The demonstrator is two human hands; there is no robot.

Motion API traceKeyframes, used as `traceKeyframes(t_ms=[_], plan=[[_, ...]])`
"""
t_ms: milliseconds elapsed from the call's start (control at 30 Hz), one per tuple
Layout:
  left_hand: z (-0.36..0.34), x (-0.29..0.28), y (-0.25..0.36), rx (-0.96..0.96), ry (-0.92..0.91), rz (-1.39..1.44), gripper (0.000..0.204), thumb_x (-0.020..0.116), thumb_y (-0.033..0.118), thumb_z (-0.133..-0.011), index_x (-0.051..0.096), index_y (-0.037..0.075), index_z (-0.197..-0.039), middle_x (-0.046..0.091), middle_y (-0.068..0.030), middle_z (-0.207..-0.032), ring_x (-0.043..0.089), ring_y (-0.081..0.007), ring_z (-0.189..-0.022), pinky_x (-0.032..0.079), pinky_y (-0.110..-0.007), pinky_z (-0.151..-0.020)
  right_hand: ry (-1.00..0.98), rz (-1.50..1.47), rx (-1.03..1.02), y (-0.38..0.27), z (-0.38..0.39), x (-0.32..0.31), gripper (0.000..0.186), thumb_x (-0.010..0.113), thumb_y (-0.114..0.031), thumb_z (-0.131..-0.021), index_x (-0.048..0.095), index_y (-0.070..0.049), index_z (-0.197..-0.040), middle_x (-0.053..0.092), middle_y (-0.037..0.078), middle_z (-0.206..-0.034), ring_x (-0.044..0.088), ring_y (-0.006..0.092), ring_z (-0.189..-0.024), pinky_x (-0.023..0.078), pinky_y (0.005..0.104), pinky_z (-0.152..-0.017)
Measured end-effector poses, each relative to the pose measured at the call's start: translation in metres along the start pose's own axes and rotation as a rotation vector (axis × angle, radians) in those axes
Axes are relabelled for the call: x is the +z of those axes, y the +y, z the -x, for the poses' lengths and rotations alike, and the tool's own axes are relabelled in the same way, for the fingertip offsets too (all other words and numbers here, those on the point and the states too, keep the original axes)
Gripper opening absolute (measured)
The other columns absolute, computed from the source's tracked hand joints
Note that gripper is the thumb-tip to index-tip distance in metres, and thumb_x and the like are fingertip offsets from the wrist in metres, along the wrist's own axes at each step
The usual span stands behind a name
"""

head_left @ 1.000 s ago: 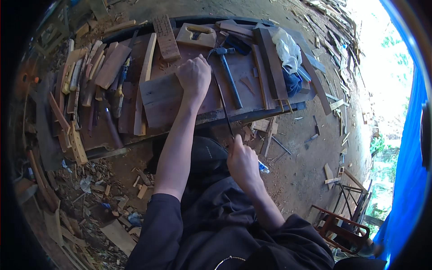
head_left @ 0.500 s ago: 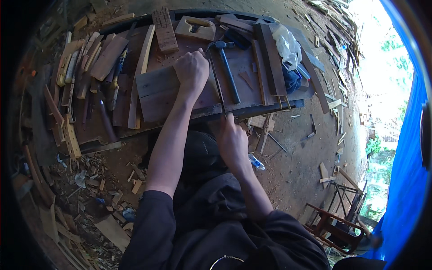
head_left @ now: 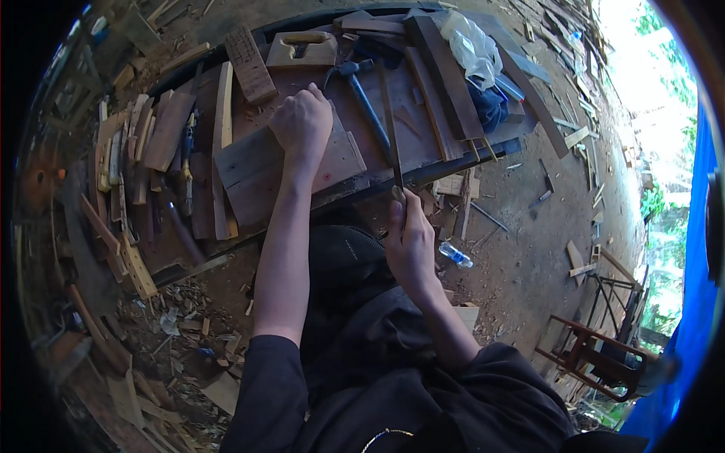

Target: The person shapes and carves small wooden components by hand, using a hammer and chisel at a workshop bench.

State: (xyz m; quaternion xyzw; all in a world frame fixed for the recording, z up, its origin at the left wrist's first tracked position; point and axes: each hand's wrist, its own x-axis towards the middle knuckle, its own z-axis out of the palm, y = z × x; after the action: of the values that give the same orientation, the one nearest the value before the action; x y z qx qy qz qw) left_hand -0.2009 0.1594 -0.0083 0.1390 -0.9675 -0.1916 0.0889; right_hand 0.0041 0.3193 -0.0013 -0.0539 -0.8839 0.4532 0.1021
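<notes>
My right hand [head_left: 411, 226] is closed around the near end of a long, narrow metal file [head_left: 389, 121]. The file points away from me over the bench, to the right of a wooden board [head_left: 257, 170]. Over the board's far part, my left hand [head_left: 303, 121] is closed with the knuckles up. Its fingertips are hidden, so what they grip does not show. A blue-handled claw hammer [head_left: 366, 106] lies just left of the file. Beyond my left hand are a thick wood block [head_left: 251, 68] and a wooden piece with a cut-out slot [head_left: 302, 50].
The low workbench [head_left: 332, 198] holds wood strips and brushes [head_left: 186, 166] at left. Dark planks [head_left: 445, 75] and a plastic bag [head_left: 472, 49] lie at right. A water bottle [head_left: 455, 255] and wood scraps litter the floor. A bow-shaped wooden frame [head_left: 593, 359] stands lower right.
The file has swung rightward, away from my left hand and the board, and my right hand has shifted right. My left hand stays closed over the board. The whole view has turned slightly.
</notes>
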Motion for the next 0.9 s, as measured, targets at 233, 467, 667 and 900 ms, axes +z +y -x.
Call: traceKeyframes(t_ms=[233,467,667,900], plan=[[0.000,-0.003,0.006,-0.021,-0.013,-0.056,0.060,0.041,0.037,-0.111,0.082,-0.002,-0.090,0.079,-0.0255,-0.094,0.078,-0.0420,-0.096,0.060,-0.051,-0.090,-0.247,0.209,-0.094,-0.021,0.010,-0.030,0.062,0.056,-0.002,-0.101,0.041,-0.003,-0.161,0.069,0.024,-0.097,0.071,0.0400,-0.074,0.057,0.0477,-0.065],[-0.002,-0.004,0.008,-0.049,-0.074,-0.050,0.060,0.043,0.040,-0.110,0.081,-0.003,-0.097,0.077,-0.0285,-0.100,0.075,-0.0444,-0.104,0.056,-0.054,-0.098,-0.299,0.419,-0.162,-0.030,0.008,-0.041,0.071,0.061,0.003,-0.090,0.043,0.004,-0.159,0.064,0.017,-0.088,0.069,0.0344,-0.066,0.057,0.0437,-0.059],[-0.001,-0.008,0.008,-0.047,-0.066,-0.015,0.060,0.043,0.041,-0.110,0.082,-0.003,-0.096,0.077,-0.0287,-0.098,0.076,-0.0449,-0.101,0.057,-0.054,-0.096,-0.286,0.410,-0.174,-0.049,0.002,-0.049,0.063,0.062,0.003,-0.091,0.050,0.006,-0.153,0.065,0.016,-0.087,0.069,0.0333,-0.064,0.056,0.0428,-0.058],[0.001,-0.006,-0.001,-0.037,-0.031,0.007,0.058,0.046,0.040,-0.110,0.082,-0.002,-0.092,0.078,-0.0276,-0.094,0.077,-0.0437,-0.095,0.060,-0.051,-0.091,-0.295,0.521,-0.110,-0.063,0.008,-0.039,0.050,0.064,-0.001,-0.100,0.057,0.002,-0.149,0.070,0.020,-0.088,0.070,0.0345,-0.067,0.056,0.0440,-0.063]])
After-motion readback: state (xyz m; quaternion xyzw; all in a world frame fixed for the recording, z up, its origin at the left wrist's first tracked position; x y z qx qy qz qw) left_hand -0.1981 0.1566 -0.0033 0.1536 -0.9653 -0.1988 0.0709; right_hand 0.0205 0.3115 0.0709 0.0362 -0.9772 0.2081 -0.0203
